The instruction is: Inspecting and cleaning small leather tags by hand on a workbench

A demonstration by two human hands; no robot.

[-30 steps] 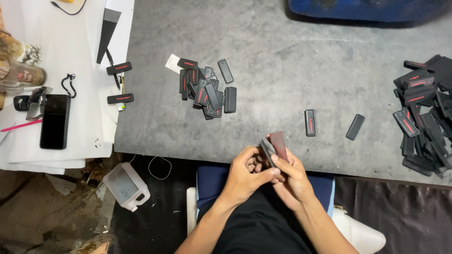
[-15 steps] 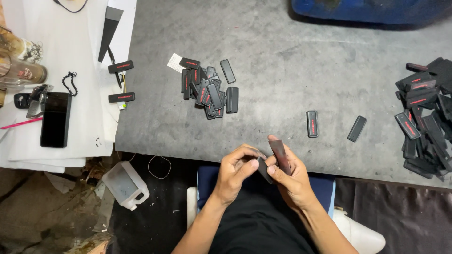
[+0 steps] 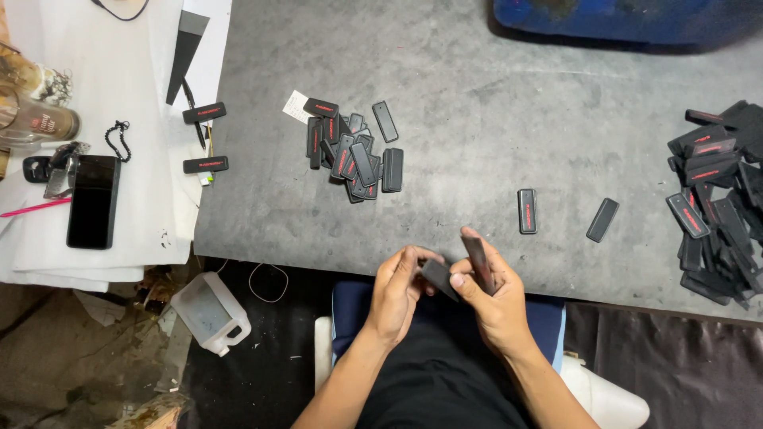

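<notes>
At the table's near edge, over the lap, two small black tags are in hand. The right hand (image 3: 489, 298) pinches one dark tag (image 3: 479, 260) upright between thumb and fingers, its long face tilted toward the camera. The left hand (image 3: 400, 287) curls its fingertips around a second, flatter black piece (image 3: 439, 280), held just beside the first and touching the right thumb. Whether the two pieces already meet I cannot tell; fingers cover the joint.

To do this well, I would judge that the pieces should be squared edge to edge before any pressure, with the thumbs on the flat faces rather than the corners, so that nothing skews or slips down to the floor. Keeping the work over the grey table (image 3: 477, 95) rather than over the lap would catch a drop.

Just beyond the hands lie two single tags (image 3: 527, 210), one with red print, one plain and slanted. Farther left sits a loose heap (image 3: 354, 151) of the same tags; a larger pile (image 3: 719, 210) lies at the right edge. On white paper (image 3: 151, 206) at the left lie two more tags, a phone (image 3: 93, 201) and a glass (image 3: 36, 119). A plastic jug (image 3: 211, 314) stands on the floor below.
</notes>
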